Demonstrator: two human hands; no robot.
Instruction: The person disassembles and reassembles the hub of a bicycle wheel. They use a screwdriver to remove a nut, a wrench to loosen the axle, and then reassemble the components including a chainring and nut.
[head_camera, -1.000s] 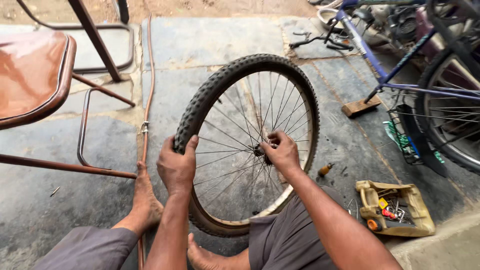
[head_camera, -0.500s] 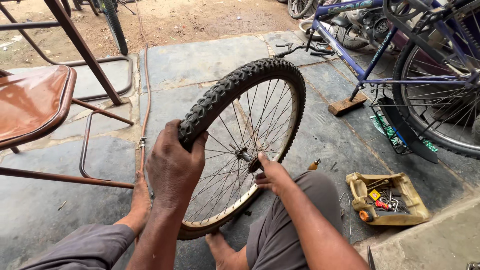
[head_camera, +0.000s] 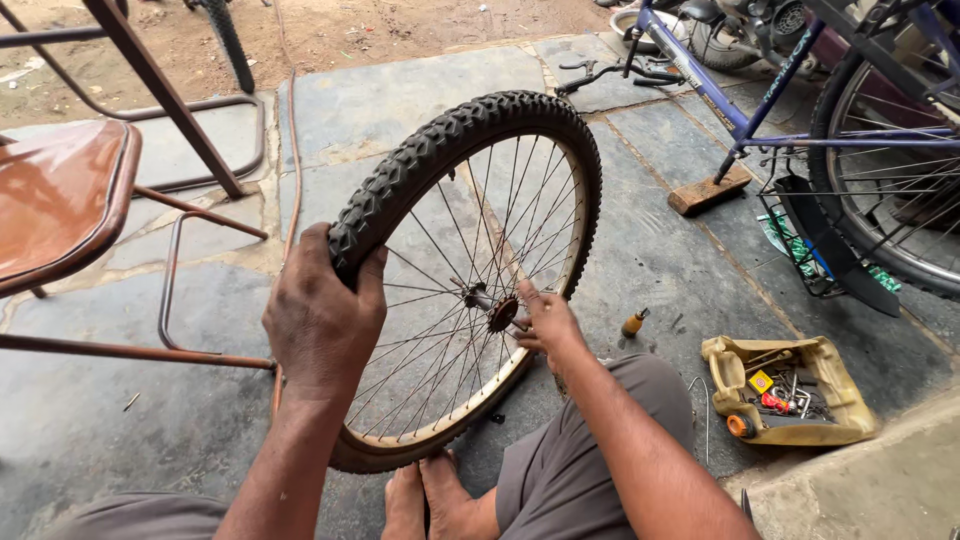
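Wheel (head_camera: 470, 280): being held upright on the floor (head_camera: 650, 250), tyre at 10 o'clock being gripped by left hand (head_camera: 322, 318); hub (head_camera: 498, 312) being pinched by right hand (head_camera: 545, 325) fingers, steadying it.

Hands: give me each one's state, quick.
Left hand: closed on the tyre.
Right hand: fingers pinch the axle at the hub.
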